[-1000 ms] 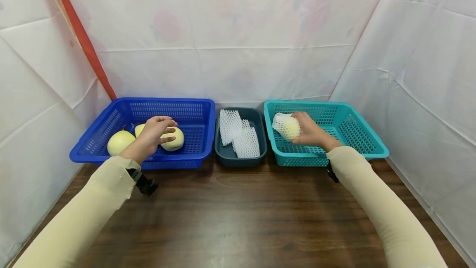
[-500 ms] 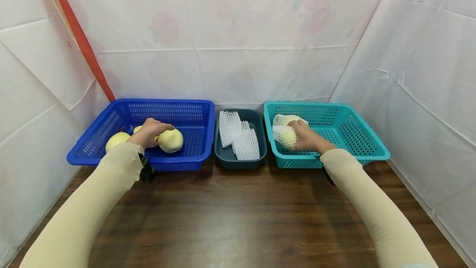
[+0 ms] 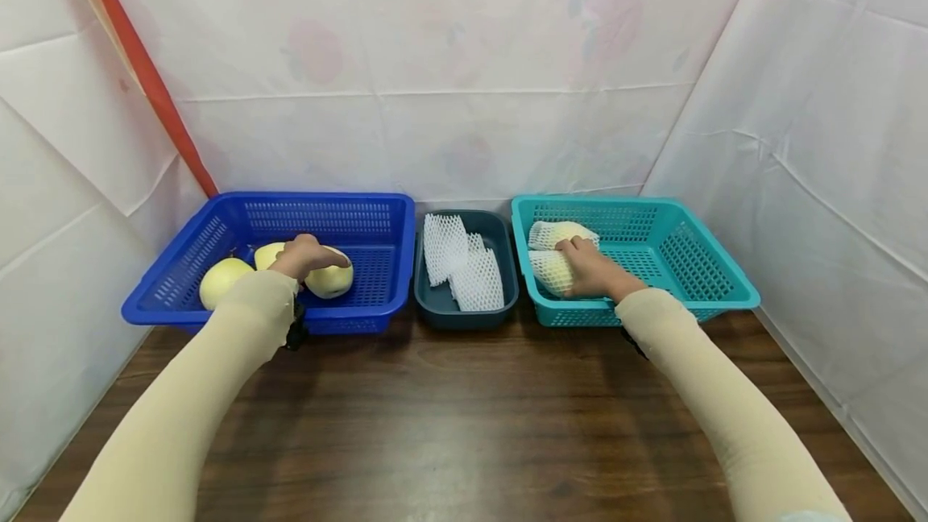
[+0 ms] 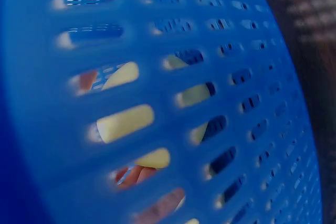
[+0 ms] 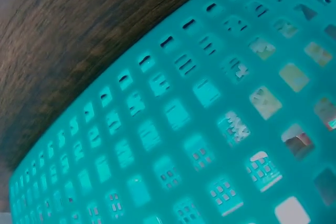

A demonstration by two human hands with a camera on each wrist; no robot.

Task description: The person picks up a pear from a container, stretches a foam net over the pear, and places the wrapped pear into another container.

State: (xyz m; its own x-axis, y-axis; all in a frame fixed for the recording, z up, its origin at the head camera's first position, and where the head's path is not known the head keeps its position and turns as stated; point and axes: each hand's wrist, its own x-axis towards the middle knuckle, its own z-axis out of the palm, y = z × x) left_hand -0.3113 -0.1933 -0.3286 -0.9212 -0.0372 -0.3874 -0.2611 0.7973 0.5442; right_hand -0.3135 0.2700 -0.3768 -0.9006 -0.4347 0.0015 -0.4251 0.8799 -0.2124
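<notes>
In the head view my left hand [image 3: 304,255] is down in the blue basket [image 3: 366,319], its fingers and thumb round a pale yellow pear [image 3: 329,283]. Two more pears, one at the left [image 3: 223,282] and one behind the hand [image 3: 268,254], lie beside it. The left wrist view shows fingers [image 4: 139,176] and yellow fruit through the basket slots. My right hand [image 3: 589,268] grips a pear in a white foam net [image 3: 551,272] inside the turquoise basket [image 3: 580,317]. Behind it lies a second netted pear [image 3: 561,233]. The right wrist view mostly shows basket wall.
Between the baskets stands a dark grey-blue tray [image 3: 466,319] with white foam nets [image 3: 478,280] in it. All three containers are on a brown wooden table [image 3: 435,409]. Pale sheeting [image 3: 449,39] closes off the back and both sides.
My left hand has moved down and right onto the pear in the blue basket. My right hand has lowered the netted pear, and the second netted pear has come into view behind it.
</notes>
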